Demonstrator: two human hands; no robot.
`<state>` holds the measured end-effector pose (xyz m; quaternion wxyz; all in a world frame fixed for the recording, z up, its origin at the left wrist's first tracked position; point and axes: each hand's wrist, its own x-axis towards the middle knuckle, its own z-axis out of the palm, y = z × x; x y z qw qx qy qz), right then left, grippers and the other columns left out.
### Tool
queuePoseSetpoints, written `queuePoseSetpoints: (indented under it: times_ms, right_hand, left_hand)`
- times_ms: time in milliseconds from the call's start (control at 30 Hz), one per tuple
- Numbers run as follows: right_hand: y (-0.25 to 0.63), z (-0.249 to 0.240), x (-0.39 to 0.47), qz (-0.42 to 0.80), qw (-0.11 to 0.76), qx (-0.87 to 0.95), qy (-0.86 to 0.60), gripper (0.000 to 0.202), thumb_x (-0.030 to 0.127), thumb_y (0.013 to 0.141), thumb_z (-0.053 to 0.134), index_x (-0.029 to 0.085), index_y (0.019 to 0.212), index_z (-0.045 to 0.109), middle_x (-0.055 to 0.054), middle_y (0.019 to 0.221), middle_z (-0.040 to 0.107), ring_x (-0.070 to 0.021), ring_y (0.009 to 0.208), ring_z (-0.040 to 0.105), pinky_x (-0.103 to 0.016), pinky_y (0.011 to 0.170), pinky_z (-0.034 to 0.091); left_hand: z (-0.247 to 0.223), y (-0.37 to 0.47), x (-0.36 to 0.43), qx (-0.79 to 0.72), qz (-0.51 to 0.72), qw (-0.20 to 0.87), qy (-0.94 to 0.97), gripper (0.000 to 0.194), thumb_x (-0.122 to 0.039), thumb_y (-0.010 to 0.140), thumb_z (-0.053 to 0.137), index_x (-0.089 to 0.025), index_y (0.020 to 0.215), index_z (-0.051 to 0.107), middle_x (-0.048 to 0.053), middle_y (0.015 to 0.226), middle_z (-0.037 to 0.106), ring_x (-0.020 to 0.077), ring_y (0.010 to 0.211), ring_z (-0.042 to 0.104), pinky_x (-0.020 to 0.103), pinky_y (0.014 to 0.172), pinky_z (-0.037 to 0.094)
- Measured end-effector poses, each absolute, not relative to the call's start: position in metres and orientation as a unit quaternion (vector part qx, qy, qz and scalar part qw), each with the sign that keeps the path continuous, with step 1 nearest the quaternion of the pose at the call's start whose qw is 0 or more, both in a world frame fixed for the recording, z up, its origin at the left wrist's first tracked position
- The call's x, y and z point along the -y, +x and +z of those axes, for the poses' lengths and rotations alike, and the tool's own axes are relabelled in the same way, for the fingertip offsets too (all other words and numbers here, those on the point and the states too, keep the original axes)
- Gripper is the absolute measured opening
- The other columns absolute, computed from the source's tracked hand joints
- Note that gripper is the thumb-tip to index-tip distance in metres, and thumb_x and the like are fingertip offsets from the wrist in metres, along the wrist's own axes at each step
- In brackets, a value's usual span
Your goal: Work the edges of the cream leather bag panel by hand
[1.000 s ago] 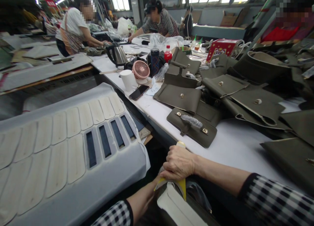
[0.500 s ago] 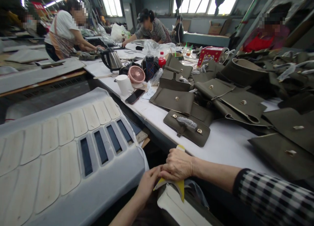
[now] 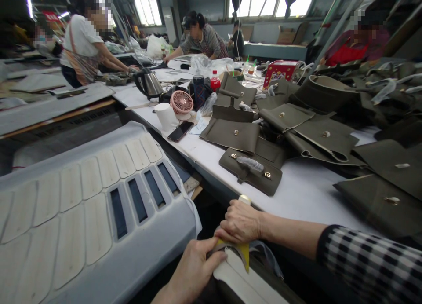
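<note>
My right hand (image 3: 241,221) is closed around a tool with a pale rounded handle end (image 3: 244,199) and a yellow curved head (image 3: 244,254). The tool's head lies over the end of a dark piece with a white inner face (image 3: 245,280), low in the middle of the view. Beside it, my left hand (image 3: 198,262) pinches the edge of this piece between thumb and fingers, its fingertips close to the yellow head. What lies under my hands is partly hidden.
Olive leather bag parts (image 3: 250,171) cover the white table (image 3: 305,185). A phone (image 3: 180,131), white cup (image 3: 166,117), pink fan (image 3: 182,102) and kettle (image 3: 148,83) stand farther back. Pale strips fill a grey board (image 3: 138,247) at left. Several people work beyond.
My left hand has shifted and turned, with its thumb and fingers now showing on the piece's edge. My right hand keeps its grip on the tool, nearly in place. The view has tilted slightly.
</note>
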<state>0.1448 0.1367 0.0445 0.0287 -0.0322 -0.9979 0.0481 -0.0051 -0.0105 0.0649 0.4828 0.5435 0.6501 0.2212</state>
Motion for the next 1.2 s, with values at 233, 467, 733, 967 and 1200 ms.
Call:
queuePoseSetpoints:
  times_ms: [233, 467, 733, 967, 1200]
  right_hand:
    - [0.159, 0.043, -0.122, 0.059, 0.034, 0.994, -0.085, 0.055, 0.040, 0.102, 0.028, 0.020, 0.065, 0.063, -0.005, 0.053, 0.066, -0.0164, 0.045, 0.055, -0.034, 0.053, 0.014]
    - [0.176, 0.050, -0.093, 0.090, 0.002, 0.976, -0.198, 0.058, 0.039, 0.103, 0.023, 0.020, 0.068, 0.065, -0.005, 0.057, 0.068, -0.0153, 0.047, 0.057, -0.035, 0.053, 0.011]
    - [0.191, 0.052, -0.070, 0.092, -0.015, 0.953, -0.288, 0.064, 0.042, 0.104, 0.019, 0.019, 0.069, 0.067, -0.008, 0.061, 0.071, -0.0165, 0.050, 0.062, -0.035, 0.054, 0.012]
    - [0.228, 0.053, -0.060, 0.207, -0.029, 0.879, -0.429, 0.069, 0.046, 0.104, 0.017, 0.021, 0.065, 0.068, -0.006, 0.064, 0.072, -0.0174, 0.056, 0.066, -0.032, 0.056, 0.026]
    - [0.266, 0.035, -0.060, 0.303, 0.034, 0.816, -0.492, 0.060, 0.063, 0.095, 0.029, 0.028, 0.074, 0.072, -0.005, 0.075, 0.076, -0.0214, 0.065, 0.068, -0.028, 0.062, 0.042]
  left_hand:
    - [0.057, 0.002, 0.016, -0.650, 0.205, 0.404, 0.610, 0.028, -0.033, 0.093, 0.048, -0.019, 0.069, 0.053, -0.001, 0.074, 0.060, 0.0146, 0.071, 0.054, 0.026, 0.065, 0.032]
    - [0.057, -0.004, 0.011, -0.576, 0.253, 0.499, 0.597, 0.039, -0.043, 0.098, 0.040, -0.018, 0.082, 0.066, 0.001, 0.082, 0.066, 0.0172, 0.080, 0.058, 0.028, 0.085, 0.039]
    - [0.037, -0.001, -0.006, -0.504, 0.330, 0.670, 0.435, 0.053, -0.058, 0.089, 0.050, -0.012, 0.096, 0.074, 0.004, 0.088, 0.069, 0.0200, 0.083, 0.056, 0.028, 0.075, 0.039]
    - [0.039, 0.001, -0.012, -0.507, 0.292, 0.699, 0.411, 0.052, -0.056, 0.079, 0.066, -0.013, 0.106, 0.075, 0.008, 0.095, 0.072, 0.0211, 0.085, 0.057, 0.030, 0.077, 0.040]
    - [0.038, 0.002, -0.025, -0.493, 0.237, 0.702, 0.457, 0.055, -0.060, 0.072, 0.069, -0.015, 0.103, 0.077, 0.007, 0.086, 0.072, 0.0233, 0.081, 0.061, 0.032, 0.077, 0.046]
